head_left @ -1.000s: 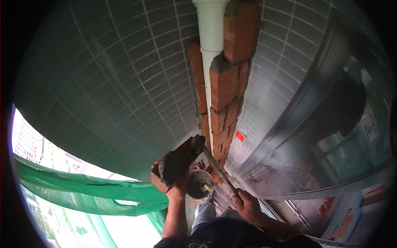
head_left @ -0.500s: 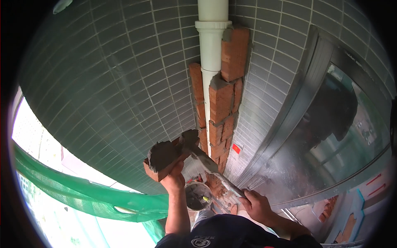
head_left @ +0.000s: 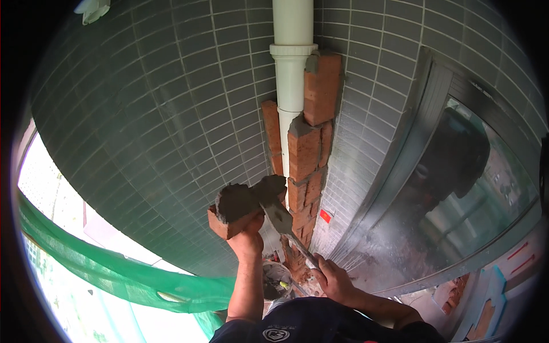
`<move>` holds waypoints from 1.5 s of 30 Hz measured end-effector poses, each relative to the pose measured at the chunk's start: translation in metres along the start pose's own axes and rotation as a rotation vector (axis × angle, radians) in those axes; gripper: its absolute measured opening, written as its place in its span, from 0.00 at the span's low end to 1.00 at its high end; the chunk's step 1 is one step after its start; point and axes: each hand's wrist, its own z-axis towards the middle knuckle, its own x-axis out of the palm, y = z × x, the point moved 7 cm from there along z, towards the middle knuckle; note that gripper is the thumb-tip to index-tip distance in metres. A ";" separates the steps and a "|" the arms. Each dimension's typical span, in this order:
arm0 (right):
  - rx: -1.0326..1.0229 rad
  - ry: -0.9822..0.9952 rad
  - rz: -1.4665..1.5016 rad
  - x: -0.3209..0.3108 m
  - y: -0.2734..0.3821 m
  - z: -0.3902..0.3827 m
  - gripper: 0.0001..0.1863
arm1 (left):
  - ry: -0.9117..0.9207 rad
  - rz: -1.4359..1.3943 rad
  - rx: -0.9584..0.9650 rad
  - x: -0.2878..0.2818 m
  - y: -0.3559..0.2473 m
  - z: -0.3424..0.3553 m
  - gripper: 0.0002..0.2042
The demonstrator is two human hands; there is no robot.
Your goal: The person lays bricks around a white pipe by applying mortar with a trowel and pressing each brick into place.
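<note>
presently the left grip [head_left: 248,240] is closed under a brick [head_left: 226,223], held up left of the brick column [head_left: 305,151], with mortar [head_left: 235,203] heaped on top. the right grip [head_left: 333,278] is wrapped around the handle of a trowel [head_left: 276,216]. mortar could slump off if the brick tips or the blade presses too hard. the brick's underside and some left fingers are hidden; the blade's tip is hard to tell from mortar.
</note>
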 end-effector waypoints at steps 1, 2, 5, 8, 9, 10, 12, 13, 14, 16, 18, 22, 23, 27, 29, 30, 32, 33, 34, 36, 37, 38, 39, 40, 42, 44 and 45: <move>-0.025 -0.023 -0.013 -0.001 -0.003 0.000 0.23 | 0.056 0.065 0.116 0.000 -0.007 0.006 0.06; -0.051 -0.047 -0.027 -0.004 -0.005 0.000 0.23 | 0.059 0.062 0.122 0.002 -0.007 0.006 0.06; -0.025 -0.084 0.001 -0.016 -0.015 -0.012 0.21 | 0.173 -0.356 -0.266 0.008 0.032 0.002 0.12; 0.023 -0.108 0.026 -0.023 -0.015 -0.015 0.20 | 0.120 -0.477 -0.390 0.018 0.038 -0.002 0.11; 0.007 -0.128 0.041 -0.026 -0.011 -0.008 0.21 | 0.048 -0.589 -0.473 0.023 0.038 -0.003 0.09; -0.004 -0.146 0.061 -0.030 -0.004 -0.001 0.21 | 0.065 -0.585 -0.479 0.026 0.037 -0.003 0.09; 0.059 -0.118 0.047 -0.032 0.003 0.011 0.21 | 0.149 -0.476 -0.384 0.034 0.031 -0.001 0.11; 0.004 -0.142 0.074 -0.034 0.013 0.019 0.21 | 0.176 -0.438 -0.347 0.036 0.029 -0.001 0.12; -0.050 -0.167 0.101 -0.036 0.020 0.022 0.21 | 0.126 -0.531 -0.358 0.037 0.036 -0.002 0.15; -0.066 -0.167 0.093 -0.031 0.014 0.017 0.21 | 0.020 -0.707 -0.376 0.034 0.049 -0.004 0.23; -0.005 -0.120 0.034 -0.034 -0.005 0.006 0.21 | 0.177 -0.552 -0.264 0.030 0.049 0.006 0.25; 0.110 -0.148 -0.020 -0.046 -0.030 -0.009 0.20 | 0.113 -0.679 -0.409 0.021 0.056 0.005 0.28; 0.110 -0.193 -0.007 -0.049 -0.029 -0.005 0.20 | 0.117 -0.700 -0.433 0.022 0.052 0.005 0.29; 0.069 -0.281 0.053 -0.036 -0.023 0.025 0.21 | 0.134 -0.714 -0.427 0.035 0.042 0.003 0.30; 0.044 -0.311 0.038 -0.014 -0.022 0.029 0.22 | 0.128 -0.712 -0.358 0.037 0.039 0.005 0.30; 0.074 -0.297 0.064 -0.004 -0.027 0.025 0.23 | 0.135 -0.710 -0.353 0.038 0.036 0.008 0.30; 0.126 -0.292 0.029 0.001 -0.040 0.013 0.23 | 0.201 -0.663 -0.348 0.048 0.034 0.014 0.31; 0.129 -0.295 0.026 0.000 -0.045 0.004 0.23 | 0.203 -0.667 -0.350 0.054 0.030 0.019 0.31; 0.202 -0.257 0.065 0.002 -0.053 -0.007 0.22 | 0.150 -0.694 -0.362 0.054 0.025 0.028 0.31; 0.298 -0.227 0.038 0.002 -0.080 -0.037 0.20 | 0.105 -0.732 -0.382 0.068 0.018 0.043 0.30; 0.336 -0.210 0.031 0.005 -0.093 -0.055 0.21 | 0.128 -0.734 -0.364 0.073 0.010 0.055 0.29; 0.372 -0.190 0.018 0.006 -0.101 -0.068 0.21 | 0.144 -0.738 -0.350 0.078 0.006 0.067 0.28; 0.406 -0.202 0.024 0.005 -0.107 -0.082 0.20 | 0.140 -0.736 -0.348 0.083 0.004 0.080 0.28; 0.442 -0.215 0.025 0.001 -0.111 -0.094 0.20 | 0.173 -0.668 -0.309 0.088 0.001 0.093 0.26; 0.506 -0.290 0.022 0.000 -0.125 -0.121 0.18 | 0.205 -0.606 -0.273 0.105 0.002 0.115 0.25; 0.533 -0.332 0.023 -0.002 -0.127 -0.138 0.16 | 0.288 -0.520 -0.308 0.125 0.011 0.137 0.21; 0.564 -0.326 0.014 -0.001 -0.131 -0.151 0.16 | 0.289 -0.518 -0.302 0.136 0.019 0.145 0.21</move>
